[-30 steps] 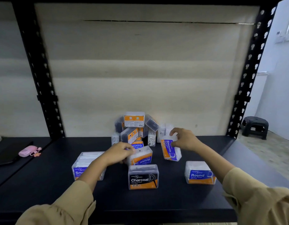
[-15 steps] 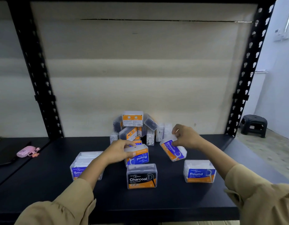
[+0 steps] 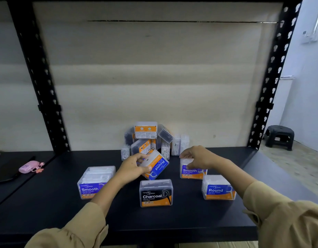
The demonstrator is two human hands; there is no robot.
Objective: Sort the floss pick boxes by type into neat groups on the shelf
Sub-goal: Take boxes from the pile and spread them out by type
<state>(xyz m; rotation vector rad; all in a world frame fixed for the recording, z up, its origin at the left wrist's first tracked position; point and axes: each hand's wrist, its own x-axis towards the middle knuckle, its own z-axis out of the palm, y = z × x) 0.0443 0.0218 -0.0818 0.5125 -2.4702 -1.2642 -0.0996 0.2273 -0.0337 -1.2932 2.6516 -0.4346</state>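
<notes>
The Smooth box (image 3: pixel 191 170), tilted in the air half a second ago, now stands upright on the shelf (image 3: pixel 47 194) behind the Round box (image 3: pixel 218 188), right hand (image 3: pixel 199 157) clamped on its top. The left hand (image 3: pixel 132 166) grips another Round box (image 3: pixel 155 165), lifted and tilted mid-shelf, likely heading for its match.

- Charcoal box (image 3: pixel 156 193): black label, orange base strip.
- Round box (image 3: pixel 218 187), lower right: blue label, orange band.
- Shelf (image 3: pixel 47 203): black.
- Sleeves (image 3: pixel 287 221): tan.
- Pink case (image 3: pixel 28 167), left.
</notes>
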